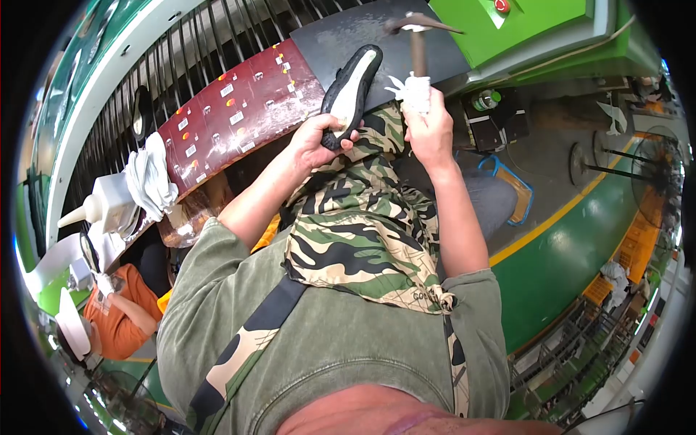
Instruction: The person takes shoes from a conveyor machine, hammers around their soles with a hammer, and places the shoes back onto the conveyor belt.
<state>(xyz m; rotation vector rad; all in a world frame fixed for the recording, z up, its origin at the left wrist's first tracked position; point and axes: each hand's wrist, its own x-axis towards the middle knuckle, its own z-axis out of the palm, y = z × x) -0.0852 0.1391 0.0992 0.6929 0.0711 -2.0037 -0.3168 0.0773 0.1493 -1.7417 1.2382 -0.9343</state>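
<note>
My left hand (320,142) is closed around one end of a black shoe piece (355,89) with a long white strip along its middle. The piece is tilted, its far end over the dark grey board (326,36). In my right hand (431,134) is a hammer (419,54), held upright by a handle wrapped in white cloth. Its dark metal head is at the top, to the right of the shoe piece and apart from it. A camouflage apron (362,239) lies below both hands.
A dark red board (239,109) with stickers lies left of the grey one, beside white gloves (151,176) and a white squeeze bottle (109,205). A green machine (536,29) stands at upper right. A co-worker in orange (125,312) is at lower left.
</note>
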